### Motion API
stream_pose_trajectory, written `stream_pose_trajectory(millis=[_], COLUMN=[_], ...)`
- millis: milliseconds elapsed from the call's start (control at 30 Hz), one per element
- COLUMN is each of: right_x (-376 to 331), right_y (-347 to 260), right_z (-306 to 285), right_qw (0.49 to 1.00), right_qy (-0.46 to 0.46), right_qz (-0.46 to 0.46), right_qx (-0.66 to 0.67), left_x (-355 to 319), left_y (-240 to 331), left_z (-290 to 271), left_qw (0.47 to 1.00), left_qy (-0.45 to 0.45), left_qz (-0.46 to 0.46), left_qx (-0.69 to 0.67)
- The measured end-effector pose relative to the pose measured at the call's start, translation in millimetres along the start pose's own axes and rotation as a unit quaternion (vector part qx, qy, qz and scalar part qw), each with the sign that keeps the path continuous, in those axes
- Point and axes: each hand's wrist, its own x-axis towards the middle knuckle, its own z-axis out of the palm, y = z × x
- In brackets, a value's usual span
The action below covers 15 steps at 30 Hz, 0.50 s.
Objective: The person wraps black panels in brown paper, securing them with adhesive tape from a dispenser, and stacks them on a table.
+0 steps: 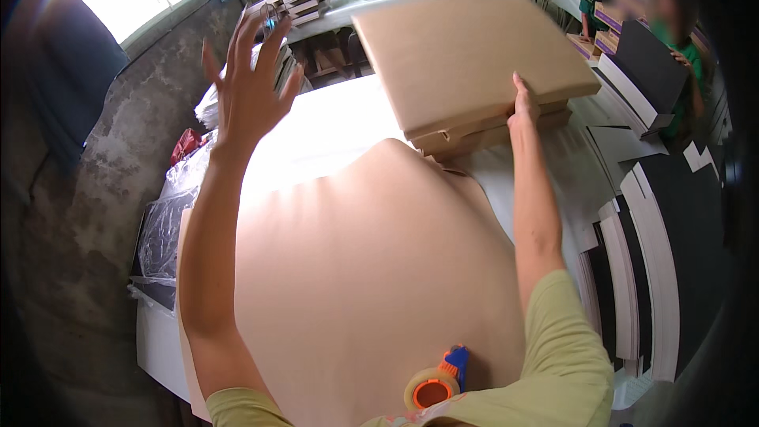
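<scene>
My right hand (522,104) grips the near edge of a flat parcel (474,51) wrapped in brown paper, one digit lying on its top face. Underneath is another brown parcel (498,136), mostly covered by the upper one. My left hand (254,87) is raised in the air to the left, fingers spread and holding nothing. A large sheet of brown wrapping paper (364,269) spreads over the table before me, its far edge buckled upward. On its near part lies a tape dispenser (453,361), blue and orange, with a wide tape roll.
Black-and-white box parts (656,261) are stacked along the right side. Beyond them a person in green (692,63) handles a black box (652,59). Clear plastic film (170,229) covers dark items at the left edge. Box stacks (304,4) stand farther back.
</scene>
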Motion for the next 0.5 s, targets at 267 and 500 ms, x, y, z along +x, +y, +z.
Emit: stream_pose_trajectory(millis=[267,500], right_x=[94.4,60.4], right_y=[21.8,23.9], right_z=[-1.0,-6.8], right_qw=[0.994,0.976], right_qy=[-0.062,-0.095], right_qz=[0.05,0.047], right_qx=[-0.072,-0.19], left_x=[-253.8,-418.8], left_y=[-8.2,22.9], left_z=[-23.0,-184.2], left_qw=[0.89,0.609], left_qy=[-0.342,-0.547], left_qz=[-0.3,-0.564], left_qx=[0.037,0.108])
